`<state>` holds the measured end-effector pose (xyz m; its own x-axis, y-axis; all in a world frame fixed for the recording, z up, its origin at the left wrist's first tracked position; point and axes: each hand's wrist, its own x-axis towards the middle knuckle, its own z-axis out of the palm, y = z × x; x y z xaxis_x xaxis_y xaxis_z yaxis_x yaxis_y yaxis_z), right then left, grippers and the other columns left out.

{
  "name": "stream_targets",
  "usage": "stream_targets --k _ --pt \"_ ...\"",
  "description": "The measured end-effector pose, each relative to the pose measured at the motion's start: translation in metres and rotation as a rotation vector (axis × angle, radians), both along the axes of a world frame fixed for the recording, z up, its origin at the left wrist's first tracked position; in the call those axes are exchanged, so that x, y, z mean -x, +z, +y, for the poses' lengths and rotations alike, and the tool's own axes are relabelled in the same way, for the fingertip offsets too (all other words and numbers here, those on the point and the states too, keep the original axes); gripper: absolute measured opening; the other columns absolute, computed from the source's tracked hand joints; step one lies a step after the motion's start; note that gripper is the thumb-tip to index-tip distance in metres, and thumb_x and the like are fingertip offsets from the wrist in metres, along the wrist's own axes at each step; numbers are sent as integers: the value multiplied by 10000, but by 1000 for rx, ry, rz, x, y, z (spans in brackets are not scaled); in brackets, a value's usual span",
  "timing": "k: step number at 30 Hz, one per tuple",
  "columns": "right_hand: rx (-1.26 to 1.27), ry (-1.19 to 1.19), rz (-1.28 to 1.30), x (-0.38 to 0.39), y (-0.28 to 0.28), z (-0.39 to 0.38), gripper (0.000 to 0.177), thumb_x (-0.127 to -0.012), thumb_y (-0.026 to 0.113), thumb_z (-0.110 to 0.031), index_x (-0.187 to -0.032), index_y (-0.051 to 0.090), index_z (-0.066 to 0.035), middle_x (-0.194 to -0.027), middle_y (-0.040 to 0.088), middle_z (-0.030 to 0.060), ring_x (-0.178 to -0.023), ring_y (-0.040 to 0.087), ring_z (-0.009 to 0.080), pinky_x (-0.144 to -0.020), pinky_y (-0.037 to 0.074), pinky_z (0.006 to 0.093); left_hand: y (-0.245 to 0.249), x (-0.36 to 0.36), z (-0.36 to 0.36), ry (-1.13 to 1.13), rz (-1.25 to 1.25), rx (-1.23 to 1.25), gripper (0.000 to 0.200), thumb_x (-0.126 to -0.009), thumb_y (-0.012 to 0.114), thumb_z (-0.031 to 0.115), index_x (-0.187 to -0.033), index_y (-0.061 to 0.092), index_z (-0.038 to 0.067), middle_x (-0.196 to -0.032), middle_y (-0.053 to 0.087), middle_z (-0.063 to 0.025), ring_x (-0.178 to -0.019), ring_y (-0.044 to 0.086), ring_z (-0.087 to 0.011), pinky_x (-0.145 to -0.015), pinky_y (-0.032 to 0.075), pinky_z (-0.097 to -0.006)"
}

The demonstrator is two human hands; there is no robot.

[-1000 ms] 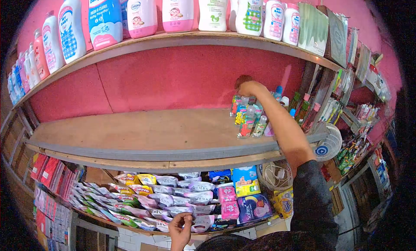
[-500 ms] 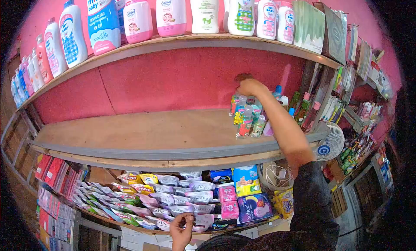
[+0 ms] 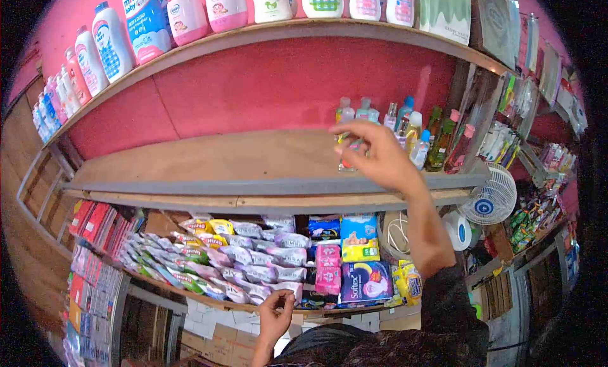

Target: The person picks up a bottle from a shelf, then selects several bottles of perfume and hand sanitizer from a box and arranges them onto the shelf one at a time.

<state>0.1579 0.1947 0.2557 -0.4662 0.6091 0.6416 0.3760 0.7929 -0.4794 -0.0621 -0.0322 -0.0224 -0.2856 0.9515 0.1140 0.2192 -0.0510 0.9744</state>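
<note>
My right hand (image 3: pixel 377 153) reaches over the right part of the middle shelf (image 3: pixel 209 158), in front of a group of small bottles. Its fingers are spread and curved, with nothing between them, and it hides some of the bottles. Clear-capped bottles (image 3: pixel 345 110) show just behind the fingers. To the right of the hand stand a blue-capped bottle (image 3: pixel 420 150) and green bottles (image 3: pixel 439 150). My left hand (image 3: pixel 277 313) is low at the centre, near the pouches (image 3: pixel 288 256). Its thumb and fingers are pinched together; whatever they may hold is too small to make out.
Baby powder and lotion bottles (image 3: pixel 144 25) line the upper shelf (image 3: pixel 253 37). Below the middle shelf are pink packs (image 3: pixel 328 280), a purple Softex pack (image 3: pixel 366 283) and a coiled cable (image 3: pixel 397 235). A white fan (image 3: pixel 491 196) stands at the right.
My right hand has come forward and down from the back of the bottle group, and its fingers are now apart. The view has shifted, with the shelves higher in the picture.
</note>
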Motion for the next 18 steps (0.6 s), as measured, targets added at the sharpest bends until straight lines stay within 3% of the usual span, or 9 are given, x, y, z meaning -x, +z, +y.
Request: stream_targets --k 2,4,8,9,10,12,13,16,18 --pt "88 128 34 -4 -26 -19 301 -844 691 -114 -1120 648 -4 -986 657 61 -844 600 75 -690 467 218 -9 -7 -9 36 42 34 152 -902 639 111 -973 661 -21 -775 663 -51 -711 604 -88 -642 481 -249" --pt "265 230 88 -4 -57 -35 287 -845 693 -99 -1115 653 -12 -982 662 60 -832 605 78 -672 461 211 -32 -11 -20 117 129 22 131 -892 646 105 -946 664 -12 -730 647 -41 -645 577 -67 -584 461 -233" --pt "493 426 111 6 -109 -68 242 -848 686 -58 -1085 668 -15 -935 671 56 -816 613 85 -643 470 228 -105 -5 -64 251 239 182 159 -875 644 144 -938 672 0 -753 680 -121 -605 612 -141 -585 491 -282" --pt "495 458 81 12 -120 -77 230 -850 684 -66 -1075 669 -19 -931 674 66 -801 619 86 -632 473 236 -123 -5 -78 290 292 298 175 -863 630 174 -926 679 19 -797 691 -160 -632 658 -245 -627 524 -349" --pt "482 486 26 18 -143 -81 240 -853 678 -79 -1087 662 -24 -927 674 76 -796 626 96 -630 475 239 -141 -4 -94 305 360 362 181 -856 630 186 -920 682 25 -805 693 -163 -653 664 -269 -643 527 -369" --pt "657 551 -59 33 -178 -103 291 -840 691 -128 -1101 642 -8 -964 663 134 -744 642 173 -644 496 310 -179 -4 -131 330 483 495 192 -841 631 208 -908 687 37 -820 696 -169 -695 676 -316 -676 534 -410" --pt "596 580 -122 42 -207 -112 321 -842 686 -150 -1119 628 1 -976 648 162 -755 644 208 -689 505 350 -200 -8 -151 382 420 577 216 -814 648 243 -904 696 53 -834 697 -174 -735 673 -359 -716 536 -445" --pt "573 672 -360 63 -275 -151 362 -842 687 -189 -1137 619 10 -1020 657 210 -884 651 298 -794 509 382 -254 -19 -210 363 517 795 244 -798 662 266 -916 699 55 -837 693 -189 -766 670 -376 -742 538 -447" --pt "634 715 -615 72 -322 -176 402 -842 684 -212 -1159 603 21 -1095 628 232 -975 624 360 -865 490 426 -283 -28 -247 316 448 912 276 -785 650 277 -932 698 48 -926 679 -232 -917 655 -379 -807 527 -456"
